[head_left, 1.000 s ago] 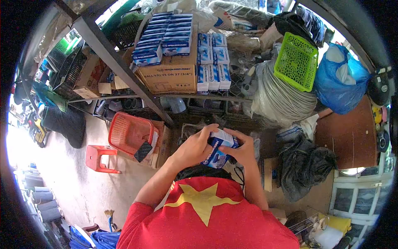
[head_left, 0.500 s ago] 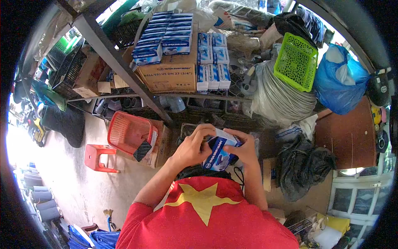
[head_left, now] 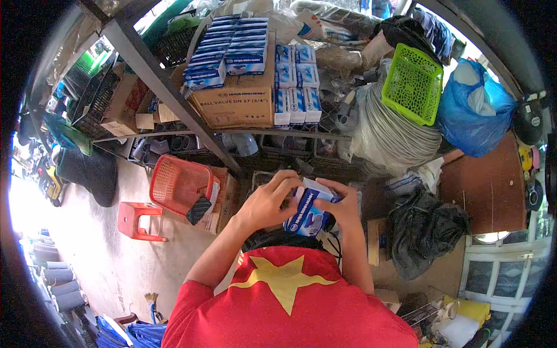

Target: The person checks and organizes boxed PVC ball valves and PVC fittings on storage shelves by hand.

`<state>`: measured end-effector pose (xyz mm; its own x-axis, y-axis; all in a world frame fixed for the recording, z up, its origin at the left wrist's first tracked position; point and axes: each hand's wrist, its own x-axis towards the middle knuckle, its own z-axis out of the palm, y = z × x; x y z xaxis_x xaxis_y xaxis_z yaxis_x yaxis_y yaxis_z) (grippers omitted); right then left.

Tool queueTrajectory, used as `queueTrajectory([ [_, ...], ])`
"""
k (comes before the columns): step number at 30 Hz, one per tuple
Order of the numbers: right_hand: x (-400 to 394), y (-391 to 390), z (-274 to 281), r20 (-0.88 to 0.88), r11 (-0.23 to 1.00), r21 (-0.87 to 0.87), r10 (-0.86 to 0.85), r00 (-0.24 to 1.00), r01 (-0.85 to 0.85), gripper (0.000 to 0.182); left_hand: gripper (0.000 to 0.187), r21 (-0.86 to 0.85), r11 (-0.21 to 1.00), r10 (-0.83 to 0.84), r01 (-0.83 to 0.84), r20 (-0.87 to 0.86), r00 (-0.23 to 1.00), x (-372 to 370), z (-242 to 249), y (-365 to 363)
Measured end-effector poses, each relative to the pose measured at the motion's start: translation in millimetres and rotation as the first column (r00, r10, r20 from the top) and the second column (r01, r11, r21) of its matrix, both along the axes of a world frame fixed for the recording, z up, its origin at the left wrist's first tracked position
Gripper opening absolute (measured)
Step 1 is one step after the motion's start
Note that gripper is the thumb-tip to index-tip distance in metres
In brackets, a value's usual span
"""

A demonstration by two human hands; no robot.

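Observation:
A small blue-and-white valve box (head_left: 309,212) is held up in front of my chest, its printed face toward the camera. My right hand (head_left: 343,207) grips its right side, thumb across the printed face and fingers behind the top edge. At the upper left edge, my left hand (head_left: 268,202) has its fingers curled against the box; the fingertips are partly hidden. Similar boxes (head_left: 246,49) lie stacked on a brown carton (head_left: 235,107) marked as ball valves, on the shelf ahead. Beside that carton stands another stack of boxes (head_left: 297,100).
A red basket (head_left: 180,182) and a red stool (head_left: 139,220) stand to the left. On the right are a wrapped coil of tubing (head_left: 394,133), a green basket (head_left: 413,87), a blue plastic bag (head_left: 476,116) and a dark sack (head_left: 426,232). A metal post (head_left: 165,87) slants across the shelf.
The box has turned slightly, so more of its printed face shows. My left hand has shifted a little up and left along its edge; my right hand keeps its grip.

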<state>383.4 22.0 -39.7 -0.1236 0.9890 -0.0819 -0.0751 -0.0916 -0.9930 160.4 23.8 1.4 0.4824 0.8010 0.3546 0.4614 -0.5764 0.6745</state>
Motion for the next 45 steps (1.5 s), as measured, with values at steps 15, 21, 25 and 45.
queueTrajectory([
  [15, 2.2, -5.3, -11.3, 0.016, 0.999, 0.007, -0.04, 0.999, 0.04, 0.056, 0.047, -0.54, 0.828, 0.077, 0.148, 0.371, 0.926, -5.0, -13.8, 6.6],
  [21, 3.0, -4.4, -10.0, -0.091, 0.999, -0.013, -0.038, 0.995, 0.037, 0.066, 0.048, -0.506, 0.86, 0.182, 0.063, 0.419, 0.889, -15.6, -22.0, 5.5],
  [25, 6.4, -3.6, -21.2, -0.329, 0.994, -0.104, 0.002, 0.944, -0.038, 0.067, 0.047, -0.428, 0.901, 0.216, -0.066, 0.313, 0.925, -22.3, -13.7, 10.1],
  [45, -20.0, -8.7, -33.4, -0.466, 0.937, -0.301, -0.305, 0.831, 0.176, 0.045, 0.041, 0.22, 0.971, 0.153, -0.096, -0.259, 0.954, -13.0, 30.1, -20.8],
])
